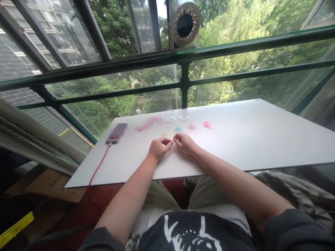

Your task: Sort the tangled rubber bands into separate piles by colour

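Over the near middle of the white table point(248, 139), my left hand point(158, 147) and my right hand point(184, 143) meet with fingertips almost touching. Thumb and fingers of each are pinched together. Whatever sits between them is too small to make out. A faint pinkish bit lies on the table below the fingertips. Just beyond my hands are a small yellow heap point(164, 134) and a teal heap point(178, 129). Farther off are a purple-pink heap point(192, 127), a red-pink heap point(207, 124) and a wider pink-and-purple spread point(149, 123); their pieces are too blurred to name.
Two clear round containers point(170, 115), point(183, 115) stand near the table's far edge. At the left lies a blurred-out dark device point(117, 133) with a red cable point(99, 162) running over the near edge. A green railing point(184, 83) and windows rise behind the table.
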Demonstrator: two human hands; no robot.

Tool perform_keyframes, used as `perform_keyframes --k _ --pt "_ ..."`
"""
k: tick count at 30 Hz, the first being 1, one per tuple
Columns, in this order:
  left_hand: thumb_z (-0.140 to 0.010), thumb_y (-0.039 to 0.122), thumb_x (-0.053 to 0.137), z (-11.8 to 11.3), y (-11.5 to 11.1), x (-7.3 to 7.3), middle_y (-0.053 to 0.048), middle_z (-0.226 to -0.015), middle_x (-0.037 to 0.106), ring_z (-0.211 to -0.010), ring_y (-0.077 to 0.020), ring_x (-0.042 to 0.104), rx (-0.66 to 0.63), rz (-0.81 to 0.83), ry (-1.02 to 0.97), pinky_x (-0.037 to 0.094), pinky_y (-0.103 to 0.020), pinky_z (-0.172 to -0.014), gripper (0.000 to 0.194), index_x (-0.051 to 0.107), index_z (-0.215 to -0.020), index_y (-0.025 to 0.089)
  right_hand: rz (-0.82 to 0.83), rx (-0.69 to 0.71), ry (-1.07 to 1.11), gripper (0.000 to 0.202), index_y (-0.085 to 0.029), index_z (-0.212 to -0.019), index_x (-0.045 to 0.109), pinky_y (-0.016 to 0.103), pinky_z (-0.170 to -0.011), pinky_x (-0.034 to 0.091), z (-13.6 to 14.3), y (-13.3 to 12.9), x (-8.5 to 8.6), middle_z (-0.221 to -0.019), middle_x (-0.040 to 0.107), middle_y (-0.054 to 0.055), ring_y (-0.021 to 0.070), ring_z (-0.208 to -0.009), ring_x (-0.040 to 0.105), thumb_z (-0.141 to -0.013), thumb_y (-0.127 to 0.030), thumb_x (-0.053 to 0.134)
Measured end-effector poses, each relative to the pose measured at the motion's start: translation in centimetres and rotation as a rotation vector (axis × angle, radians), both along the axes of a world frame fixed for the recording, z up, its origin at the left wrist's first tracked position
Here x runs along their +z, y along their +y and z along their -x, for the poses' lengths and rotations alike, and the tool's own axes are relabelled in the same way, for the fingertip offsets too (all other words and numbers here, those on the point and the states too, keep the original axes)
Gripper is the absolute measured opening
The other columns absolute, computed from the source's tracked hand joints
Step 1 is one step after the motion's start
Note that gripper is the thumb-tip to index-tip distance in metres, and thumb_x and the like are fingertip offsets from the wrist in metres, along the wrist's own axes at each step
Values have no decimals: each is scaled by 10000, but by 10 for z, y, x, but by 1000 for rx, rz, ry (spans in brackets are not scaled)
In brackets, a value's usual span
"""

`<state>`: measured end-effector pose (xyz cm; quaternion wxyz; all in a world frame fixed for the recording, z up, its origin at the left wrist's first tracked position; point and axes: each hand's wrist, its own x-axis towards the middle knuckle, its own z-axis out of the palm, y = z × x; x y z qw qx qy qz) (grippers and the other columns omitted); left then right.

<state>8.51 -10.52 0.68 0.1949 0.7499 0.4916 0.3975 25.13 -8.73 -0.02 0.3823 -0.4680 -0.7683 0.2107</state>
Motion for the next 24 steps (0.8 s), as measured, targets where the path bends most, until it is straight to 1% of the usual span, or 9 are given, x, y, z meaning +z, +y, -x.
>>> perform_keyframes --k 3,10,15,18,20,24 --pt "-754 304 615 1 2 -1 -26 -757 719 -700 -151 655 25 1 5 497 -250 -696 156 704 -792 181 -11 5 10 77 -164 -752 574 242 -621 356 -1 -2 -1 -703 585 4 112 -620 478 -790 -171 507" --pt "-789 294 568 3 5 -2 -20 -768 706 -711 -142 630 -2 10 33 473 -246 -701 168 686 -799 176 -25 21 53 81 -162 -743 599 236 -620 366 -6 -2 0 -684 594 2 111 -622 488 -781 -171 528" --pt "-809 308 545 6 7 -6 -36 -808 709 -732 -148 630 47 28 0 477 -248 -685 194 675 -837 166 -14 -29 103 98 -165 -764 607 234 -612 380 -13 -3 -1 -694 608 7 113 -621 502 -784 -186 513" --pt "-810 324 549 9 10 -6 -33 -803 705 -717 -149 626 108 -22 52 483 -254 -679 207 681 -862 174 -7 -38 116 95 -171 -762 601 232 -597 385 -18 -5 -2 -694 606 1 109 -602 501 -774 -188 507" --pt "-809 322 552 12 18 -3 -35 -820 703 -752 -162 627 163 -90 116 488 -275 -720 204 688 -870 183 -7 -36 120 86 -176 -757 592 230 -589 385 -20 -6 -2 -688 601 -5 106 -587 496 -761 -179 506" --pt "-790 286 569 20 43 5 -64 -881 695 -894 -225 606 243 -172 184 448 -364 -883 170 705 -823 189 -9 -48 97 71 -185 -753 571 232 -584 382 -23 -7 -3 -692 598 -11 102 -574 480 -734 -164 506"
